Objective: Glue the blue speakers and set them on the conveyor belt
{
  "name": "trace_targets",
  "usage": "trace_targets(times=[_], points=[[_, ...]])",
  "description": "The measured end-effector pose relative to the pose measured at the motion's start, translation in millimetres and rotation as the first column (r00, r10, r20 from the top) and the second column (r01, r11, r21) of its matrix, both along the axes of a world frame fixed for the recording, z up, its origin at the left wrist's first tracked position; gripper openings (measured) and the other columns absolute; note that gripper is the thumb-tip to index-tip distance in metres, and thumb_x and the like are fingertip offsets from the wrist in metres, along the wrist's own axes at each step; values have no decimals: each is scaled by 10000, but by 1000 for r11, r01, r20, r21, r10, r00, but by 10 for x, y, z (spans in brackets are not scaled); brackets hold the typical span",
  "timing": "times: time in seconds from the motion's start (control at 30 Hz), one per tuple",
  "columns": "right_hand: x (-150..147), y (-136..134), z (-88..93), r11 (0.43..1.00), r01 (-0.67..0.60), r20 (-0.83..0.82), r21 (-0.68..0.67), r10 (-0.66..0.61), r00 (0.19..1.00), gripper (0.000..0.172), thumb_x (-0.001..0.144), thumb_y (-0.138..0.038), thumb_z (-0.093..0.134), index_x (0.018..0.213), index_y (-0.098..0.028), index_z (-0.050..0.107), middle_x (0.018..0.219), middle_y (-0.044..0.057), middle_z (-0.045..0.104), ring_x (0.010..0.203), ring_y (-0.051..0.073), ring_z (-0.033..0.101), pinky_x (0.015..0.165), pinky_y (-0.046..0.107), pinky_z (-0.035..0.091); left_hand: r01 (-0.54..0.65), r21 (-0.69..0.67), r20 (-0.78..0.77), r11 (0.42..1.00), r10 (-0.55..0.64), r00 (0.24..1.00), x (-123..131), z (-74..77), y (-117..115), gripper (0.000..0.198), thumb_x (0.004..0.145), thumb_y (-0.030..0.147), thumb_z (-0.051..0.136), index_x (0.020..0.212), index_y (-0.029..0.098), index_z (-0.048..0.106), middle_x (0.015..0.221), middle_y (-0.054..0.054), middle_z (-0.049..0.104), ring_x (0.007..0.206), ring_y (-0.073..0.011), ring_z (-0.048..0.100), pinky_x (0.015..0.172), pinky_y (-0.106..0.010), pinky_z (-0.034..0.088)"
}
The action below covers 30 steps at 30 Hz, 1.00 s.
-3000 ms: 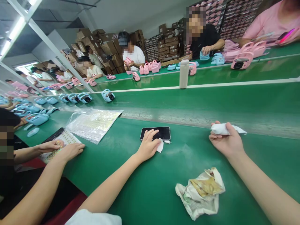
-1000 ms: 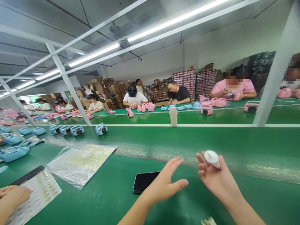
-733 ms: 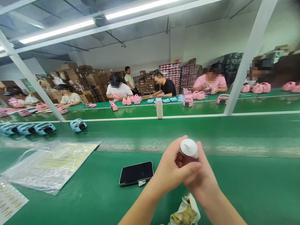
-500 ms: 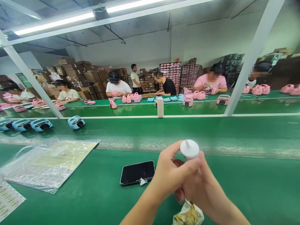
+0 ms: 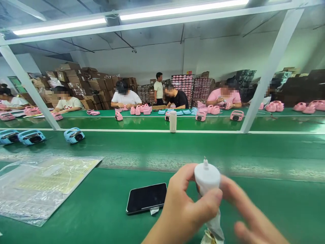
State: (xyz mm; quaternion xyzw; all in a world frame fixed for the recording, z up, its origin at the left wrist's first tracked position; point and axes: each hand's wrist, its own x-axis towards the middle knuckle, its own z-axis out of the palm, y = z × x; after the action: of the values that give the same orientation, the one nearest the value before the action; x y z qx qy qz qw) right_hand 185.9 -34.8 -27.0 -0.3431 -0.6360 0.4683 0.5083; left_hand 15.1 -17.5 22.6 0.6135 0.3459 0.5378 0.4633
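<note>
A white bottle [image 5: 207, 176] with a thin nozzle on top stands upright in my left hand [image 5: 186, 203], the fingers and thumb wrapped round it. Below my thumb, a crumpled whitish wrapping [image 5: 215, 227] with yellow-brown stains hangs down. Just right of the bottle is my right hand [image 5: 243, 206], somewhat blurred, its fingers spread, with nothing seen in it. One fingertip is close behind the bottle's right side; whether it touches is unclear. A black phone [image 5: 146, 198] lies left of my left hand, a small white scrap [image 5: 154, 210] at its lower edge.
Plastic-bagged papers [image 5: 50, 183] lie at the left. Blue devices [image 5: 74, 135] sit on the green belt [image 5: 132, 144] behind. A beige cylinder [image 5: 173, 122] stands at the divider. Several people work across the line among pink devices [image 5: 237, 115]. A slanted white post [image 5: 273, 67] rises at the right.
My right hand has loosened from the bottle and moved right, its fingers spreading. The bottle is more upright, showing its nozzle. The view has shifted, and the blue devices have moved left.
</note>
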Motion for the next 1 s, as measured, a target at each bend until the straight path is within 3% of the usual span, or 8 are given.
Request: trace_targets(times=[0.1, 0.2, 0.3, 0.47, 0.6, 0.73, 0.9, 1.0], points=[[-213, 17, 3, 988, -130, 94, -88, 138, 986, 754, 809, -705, 659, 1350, -197, 523, 1174, 133, 571, 1082, 336, 541, 925, 386, 475, 27, -27, 54, 999, -25, 998, 36, -12, -25, 254, 712, 370, 663, 867, 173, 623, 753, -19, 559, 662, -129, 468, 578, -219, 411], [-289, -12, 45, 980, -147, 145, -133, 166, 975, 592, 852, -630, 623, 1246, -189, 591, 956, 95, 608, 815, 267, 571, 768, 330, 505, 4, -50, 52, 999, -1, 999, 49, -24, -43, 252, 711, 381, 662, 826, 168, 592, 717, -8, 502, 640, -117, 426, 545, -206, 384], [-275, -34, 77, 979, -146, 163, -144, 169, 972, 429, 849, -569, 624, 1090, -215, 644, 842, 61, 583, 726, 234, 521, 675, 292, 477, -15, -4, 45, 1000, 15, 999, 51, -58, -44, 280, 735, 423, 667, 806, 169, 573, 702, 0, 484, 629, -106, 400, 559, -207, 363], [-249, -43, 77, 952, -249, 83, -179, 266, 960, 617, 872, -627, 598, 1349, -247, 503, 928, 63, 600, 767, 235, 539, 689, 294, 472, 72, 6, 113, 997, -72, 991, 60, -101, -51, 396, 770, 546, 652, 804, 172, 525, 677, 18, 440, 586, -84, 363, 525, -201, 328], [-257, -74, 112, 947, -265, 96, -183, 286, 954, 587, 917, -636, 525, 1363, -256, 493, 933, 58, 607, 770, 229, 554, 696, 291, 472, 106, -38, 152, 994, -99, 983, 72, -83, -63, 409, 779, 556, 645, 801, 174, 500, 667, 32, 402, 580, -73, 332, 529, -194, 315], [-274, -100, 167, 960, -181, 155, -213, 216, 964, 609, 906, -669, 514, 1354, -257, 505, 924, 56, 619, 713, 222, 551, 626, 281, 478, 176, -64, 206, 982, -160, 965, 81, -92, -66, 365, 810, 533, 617, 868, 186, 519, 700, 21, 422, 586, -79, 362, 527, -194, 340], [-332, -74, 165, 994, -103, 167, -35, 108, 980, 478, 933, -552, 534, 1217, -175, 610, 968, 103, 619, 811, 257, 596, 682, 299, 518, 230, -143, 166, 963, -206, 964, 93, -77, -73, 487, 679, 462, 778, 1032, 217, 550, 777, -2, 565, 591, -86, 439, 545, -207, 385], [-345, -54, 105, 991, -130, 196, 36, 121, 973, 350, 957, -470, 486, 1071, -183, 651, 945, 89, 619, 808, 242, 591, 696, 299, 507, 205, -218, 163, 954, -172, 972, 112, -57, -78, 371, 705, 350, 773, 966, 214, 547, 846, -29, 637, 703, -124, 545, 648, -236, 452]])
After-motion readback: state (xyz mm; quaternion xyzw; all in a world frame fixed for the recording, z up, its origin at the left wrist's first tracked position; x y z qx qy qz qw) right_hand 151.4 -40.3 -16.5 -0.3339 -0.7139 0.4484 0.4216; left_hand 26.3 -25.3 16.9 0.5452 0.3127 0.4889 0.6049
